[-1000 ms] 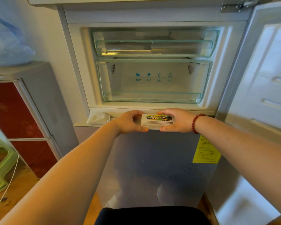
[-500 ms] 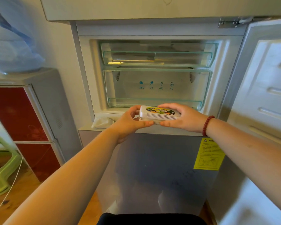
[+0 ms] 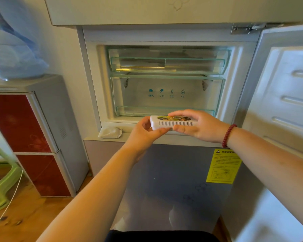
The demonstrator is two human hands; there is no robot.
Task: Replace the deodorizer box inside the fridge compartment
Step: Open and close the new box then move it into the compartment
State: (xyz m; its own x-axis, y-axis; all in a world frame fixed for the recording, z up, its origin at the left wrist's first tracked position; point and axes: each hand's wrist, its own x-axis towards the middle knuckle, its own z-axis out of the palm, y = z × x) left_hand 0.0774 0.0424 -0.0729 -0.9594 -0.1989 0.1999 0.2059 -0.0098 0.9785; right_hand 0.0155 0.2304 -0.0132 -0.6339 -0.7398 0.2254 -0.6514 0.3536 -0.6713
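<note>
Here both hands pinch the deodorizer box (image 3: pixel 171 121) between them, the left hand (image 3: pixel 143 132) closed on its near-left end and the right hand (image 3: pixel 198 125) wrapped over its right end, thumb beneath. It looks a light, rigid plastic shell with slotted sides, smooth enough to slip, so the solid ends seem the safest hold. Just beyond the hands waits the lower clear drawer (image 3: pixel 166 96) of the open fridge compartment (image 3: pixel 105 81).

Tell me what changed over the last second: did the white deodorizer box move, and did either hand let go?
The white vented plastic deodorizer box with the colourful label rose from the ledge below the open compartment to the front lip of the lower clear drawer. Neither let go: left hand holds its left end, right hand its right. The white pouch on the ledge and the open door are unchanged.
</note>
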